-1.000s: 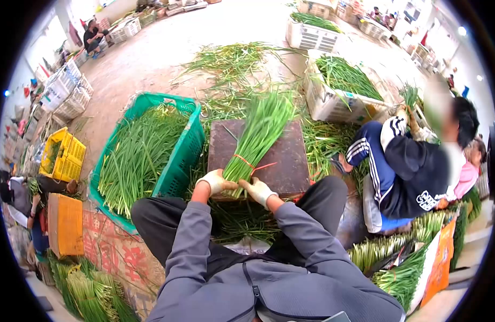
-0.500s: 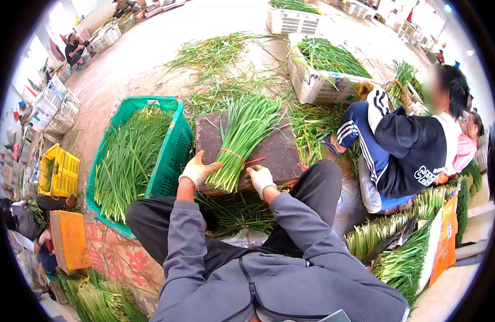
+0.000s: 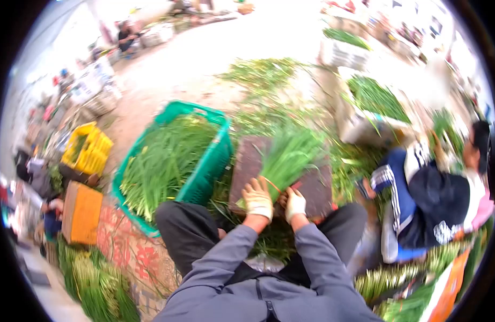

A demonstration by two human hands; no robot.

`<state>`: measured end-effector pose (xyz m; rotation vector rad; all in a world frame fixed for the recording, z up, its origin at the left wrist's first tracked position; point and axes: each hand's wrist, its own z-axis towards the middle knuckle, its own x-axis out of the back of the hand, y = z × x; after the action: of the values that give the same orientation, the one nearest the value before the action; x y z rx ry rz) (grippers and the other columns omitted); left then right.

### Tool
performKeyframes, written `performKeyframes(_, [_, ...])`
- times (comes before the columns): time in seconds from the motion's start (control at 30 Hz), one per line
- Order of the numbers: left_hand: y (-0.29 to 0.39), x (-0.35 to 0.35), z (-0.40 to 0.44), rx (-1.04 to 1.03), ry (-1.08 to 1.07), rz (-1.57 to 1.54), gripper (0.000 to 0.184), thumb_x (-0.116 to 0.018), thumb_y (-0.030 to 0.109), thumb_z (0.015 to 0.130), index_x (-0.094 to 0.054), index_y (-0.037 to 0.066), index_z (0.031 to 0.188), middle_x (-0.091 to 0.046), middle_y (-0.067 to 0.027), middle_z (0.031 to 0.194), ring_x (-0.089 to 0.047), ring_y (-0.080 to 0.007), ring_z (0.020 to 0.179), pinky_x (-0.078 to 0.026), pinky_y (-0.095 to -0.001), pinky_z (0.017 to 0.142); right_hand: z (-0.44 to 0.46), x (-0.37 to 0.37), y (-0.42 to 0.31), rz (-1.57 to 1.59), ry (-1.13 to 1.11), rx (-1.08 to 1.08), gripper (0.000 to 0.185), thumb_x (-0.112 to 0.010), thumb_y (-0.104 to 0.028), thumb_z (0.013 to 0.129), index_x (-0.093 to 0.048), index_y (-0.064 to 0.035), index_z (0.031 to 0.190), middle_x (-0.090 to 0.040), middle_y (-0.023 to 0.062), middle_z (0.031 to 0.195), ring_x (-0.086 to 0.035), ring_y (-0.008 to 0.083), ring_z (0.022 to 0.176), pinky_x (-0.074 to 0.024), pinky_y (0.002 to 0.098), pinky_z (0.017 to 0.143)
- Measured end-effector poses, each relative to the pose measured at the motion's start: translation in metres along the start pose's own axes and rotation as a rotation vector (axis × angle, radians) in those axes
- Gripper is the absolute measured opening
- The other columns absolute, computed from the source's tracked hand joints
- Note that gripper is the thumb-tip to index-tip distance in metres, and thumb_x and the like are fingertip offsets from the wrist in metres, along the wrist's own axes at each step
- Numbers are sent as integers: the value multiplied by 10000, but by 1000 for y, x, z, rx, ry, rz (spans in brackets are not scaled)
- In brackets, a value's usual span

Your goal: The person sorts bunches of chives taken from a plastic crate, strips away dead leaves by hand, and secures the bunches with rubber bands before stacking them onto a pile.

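Observation:
A bundle of garlic chives (image 3: pixel 293 155) lies on a dark brown block (image 3: pixel 247 156) in front of me, leaves fanning away and stalk ends towards me. A thin red tie (image 3: pixel 273 185) crosses it near the stalk ends. My left hand (image 3: pixel 258 199), in a pale glove, lies over the stalks with its fingers curved onto them, holding the bundle. Close beside it, my gloved right hand (image 3: pixel 293 203) is closed at the red end of the tie, on the bundle's right side. Motion blurs the leaves and fingertips.
To the left stands a green crate (image 3: pixel 202 163) of loose chives, with a yellow crate (image 3: pixel 92 147) and an orange box (image 3: pixel 83 213) beyond. A co-worker (image 3: pixel 435 188) sits at right near a white crate (image 3: pixel 360 126). Loose leaves (image 3: pixel 263 75) litter the floor.
My left hand has moved from the bundle's left edge onto the stalks. My right hand has closed at the tie's end. The view has swung left, shifting everything rightward.

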<state>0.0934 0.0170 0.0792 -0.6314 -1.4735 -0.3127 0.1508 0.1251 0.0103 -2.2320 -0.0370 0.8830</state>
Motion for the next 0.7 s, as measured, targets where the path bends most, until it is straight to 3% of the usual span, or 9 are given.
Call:
performKeyframes(0.1, [-4, 2, 3, 30, 15, -113, 560, -512, 178, 941, -392, 61, 1475, -505, -176, 1389, -557, -308, 1092, -470, -432, 871, -5, 1, -1, -157, 31, 50, 105, -622, -92, 945, -590, -63, 849, -533, 14, 675, -449, 94, 494, -357, 240, 438])
performKeyframes(0.17, [-9, -3, 7, 44, 41, -203, 676, -592, 167, 869, -347, 37, 1486, -543, -155, 1177, -588, -328, 1039, -493, -416, 845, -12, -5, -3, -262, 52, 144, 99, -623, -122, 962, -625, -47, 898, -561, 18, 694, -494, 100, 518, -404, 243, 465])
performKeyframes(0.3, [-30, 8, 16, -14, -52, -254, 795, -690, 192, 823, -305, 14, 1496, -546, -192, 1234, -611, -359, 1066, -516, -429, 869, -32, -16, -15, -426, -121, 317, 87, -626, -118, 967, -629, -31, 965, -601, -4, 735, -525, 76, 557, -436, 221, 503])
performKeyframes(0.4, [-60, 29, 25, -191, -328, -370, 1242, -918, 343, 567, -208, -13, 1522, -527, -230, 1349, -581, -367, 1201, -494, -429, 979, -51, -29, -26, -528, -217, 418, 80, -656, -87, 951, -647, -8, 941, -610, 21, 768, -568, 104, 614, -470, 243, 578])
performKeyframes(0.43, [-68, 31, 24, -191, -323, -365, 1242, -918, 343, 567, -208, -13, 1522, -527, -230, 1349, -581, -367, 1201, -494, -429, 979, -52, -34, -28, -523, -219, 421, 80, -656, -87, 951, -647, -8, 941, -610, 21, 768, -568, 104, 614, -470, 243, 578])
performKeyframes(0.5, [-80, 42, 19, -281, -409, -376, 1245, -913, 371, 576, -200, -6, 1525, -532, -214, 1351, -571, -373, 1208, -470, -438, 1007, -49, -40, -31, -986, -455, 1044, 85, -671, -77, 936, -656, 6, 927, -636, 34, 845, -599, 117, 709, -486, 260, 642])
performKeyframes(0.53, [-78, 33, 19, -220, -431, -348, 1248, -910, 448, 560, -238, 8, 1515, -508, -201, 1377, -512, -373, 1274, -407, -471, 1068, -44, -42, -26, -1014, -487, 1013, 90, -672, -67, 930, -657, 21, 920, -651, 47, 919, -610, 130, 784, -492, 274, 699])
performKeyframes(0.63, [-64, 46, 1, -143, -223, -297, 1244, -895, 518, 551, -272, 22, 1506, -467, -188, 1415, -430, -363, 1345, -344, -500, 1107, -46, -55, -16, -654, -452, 278, 108, -616, -121, 972, -674, -33, 947, -656, 21, 808, -580, 91, 641, -462, 243, 584])
performKeyframes(0.7, [-46, 24, -6, -94, 22, -262, 1294, -906, 557, 484, -300, 16, 1491, -458, -174, 1399, -405, -361, 1337, -298, -518, 1127, -39, -62, -16, -652, -440, 243, 129, -592, -149, 987, -671, -57, 944, -647, 9, 754, -536, 69, 568, -422, 232, 515])
